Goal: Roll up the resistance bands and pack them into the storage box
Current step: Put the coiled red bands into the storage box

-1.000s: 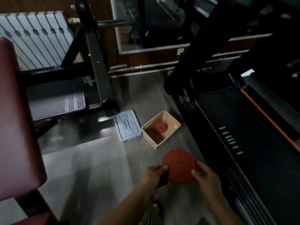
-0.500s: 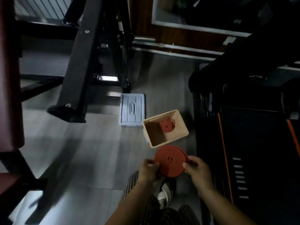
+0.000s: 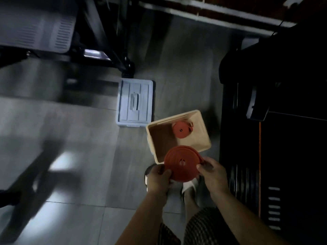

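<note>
Mostly, a grey tiled floor point(image 3: 85, 142) filled the frame, dim, with blurred patches of light at lower left. A black treadmill point(image 3: 292, 156) ran down the whole right edge, an orange stripe along its deck. At upper left stood a black rack point(image 3: 106, 32), its foot reaching towards the centre. Checked trousers point(image 3: 200, 227) showed at the bottom, with two forearms rising from there towards mid-frame.

A pale blue-grey lid point(image 3: 135, 103) lay flat on the floor just left of centre, handle side up, its lower right corner just beside the box point(image 3: 159, 140). The box, beige and open at the top, sat on the floor right of centre, close to the treadmill and turned a little askew.

A large red band roll point(image 3: 180, 161) was held flat-face-up in front of the box's near edge, overlapping that rim in the picture; whether it touched the rim could not be told. The left hand point(image 3: 158, 177) gripped the roll's left edge, thumb on top and fingers curled beneath. The right hand point(image 3: 212, 172) pinched its right edge, thumb on top, where the outer layer seemed to end.

A small roll point(image 3: 181, 129), also red, lay inside the box towards its far right corner. White footwear point(image 3: 190, 186) showed under the hands.
</note>
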Action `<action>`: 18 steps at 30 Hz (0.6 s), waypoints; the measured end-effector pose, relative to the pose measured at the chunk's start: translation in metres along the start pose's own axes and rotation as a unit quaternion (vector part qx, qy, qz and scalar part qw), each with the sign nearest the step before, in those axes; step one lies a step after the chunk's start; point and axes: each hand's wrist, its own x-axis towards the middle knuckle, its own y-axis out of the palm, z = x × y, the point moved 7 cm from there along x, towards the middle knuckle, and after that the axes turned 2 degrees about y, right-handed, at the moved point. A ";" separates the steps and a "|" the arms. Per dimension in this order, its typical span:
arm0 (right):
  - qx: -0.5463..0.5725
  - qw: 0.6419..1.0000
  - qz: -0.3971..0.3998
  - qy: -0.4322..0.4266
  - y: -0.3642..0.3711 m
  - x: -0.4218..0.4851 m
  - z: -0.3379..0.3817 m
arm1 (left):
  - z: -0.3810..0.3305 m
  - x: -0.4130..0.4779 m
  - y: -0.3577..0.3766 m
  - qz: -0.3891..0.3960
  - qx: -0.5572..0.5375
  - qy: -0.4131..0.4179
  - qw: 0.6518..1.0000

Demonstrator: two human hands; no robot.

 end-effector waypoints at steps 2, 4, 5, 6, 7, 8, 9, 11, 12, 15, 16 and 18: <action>0.007 1.000 0.004 0.017 0.008 0.031 -0.011 | 0.013 0.031 0.016 -0.011 -0.016 -0.021 1.000; 0.010 1.000 0.007 0.019 0.016 0.066 -0.021 | 0.024 0.066 0.032 -0.018 -0.038 -0.036 0.998; 0.008 1.000 0.009 0.020 0.021 0.086 -0.025 | 0.029 0.084 0.041 -0.020 -0.040 -0.042 0.998; -0.002 1.000 0.016 0.021 0.027 0.108 -0.031 | 0.034 0.102 0.051 -0.022 -0.045 -0.048 0.998; -0.012 1.000 0.021 0.016 0.035 0.129 -0.035 | 0.038 0.120 0.059 -0.026 -0.054 -0.056 0.997; -0.032 0.999 0.017 0.006 0.043 0.152 -0.040 | 0.043 0.140 0.068 -0.028 -0.068 -0.063 0.995; -0.052 0.999 0.012 -0.007 0.050 0.174 -0.045 | 0.045 0.159 0.077 -0.032 -0.078 -0.067 0.994; -0.099 0.995 -0.005 -0.031 0.062 0.219 -0.057 | 0.056 0.200 0.095 -0.039 -0.073 -0.063 0.995; -0.126 0.991 -0.012 -0.044 0.068 0.238 -0.062 | 0.061 0.221 0.103 -0.041 -0.071 -0.060 0.995; -0.176 0.982 -0.011 -0.073 0.091 0.301 -0.078 | 0.079 0.283 0.125 -0.051 -0.060 -0.052 0.996; -0.182 0.981 -0.002 -0.072 0.099 0.322 -0.083 | 0.083 0.301 0.132 -0.054 -0.056 -0.048 0.996; -0.194 0.978 0.005 -0.075 0.113 0.358 -0.093 | 0.088 0.335 0.147 -0.047 -0.048 -0.045 0.997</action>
